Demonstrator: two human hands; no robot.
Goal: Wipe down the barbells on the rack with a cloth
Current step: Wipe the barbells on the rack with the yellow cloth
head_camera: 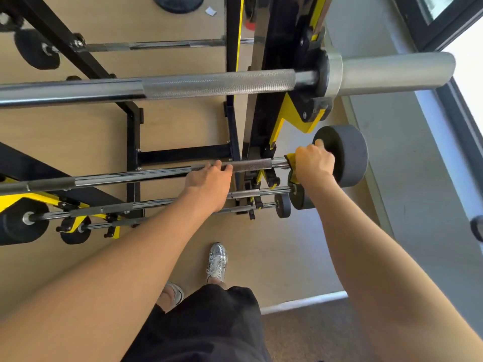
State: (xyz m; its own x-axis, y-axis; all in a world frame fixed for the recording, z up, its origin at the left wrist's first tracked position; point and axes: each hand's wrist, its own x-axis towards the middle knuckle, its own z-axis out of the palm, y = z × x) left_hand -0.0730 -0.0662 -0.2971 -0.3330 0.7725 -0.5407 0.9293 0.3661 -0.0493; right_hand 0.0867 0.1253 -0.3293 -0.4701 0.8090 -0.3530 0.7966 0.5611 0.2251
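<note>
In the head view, the right hand (315,163) had its fingers closed around the yellow cloth (290,160), which was wrapped on the barbell (251,164) just beside its grey end weight (347,155), low on the black and yellow rack (277,121). The left hand (209,178) curled its fingers over the knurled part, and I judged it best to hold the cloth tight there while the left hand stopped the bar from rolling. Below lay a light floor (274,244), and a pale wall (407,165) with a dark-framed window (439,9) stood on the right.

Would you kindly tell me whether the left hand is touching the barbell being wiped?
Touching: head view shows the left hand with fingers curled over the barbell shaft.
</note>
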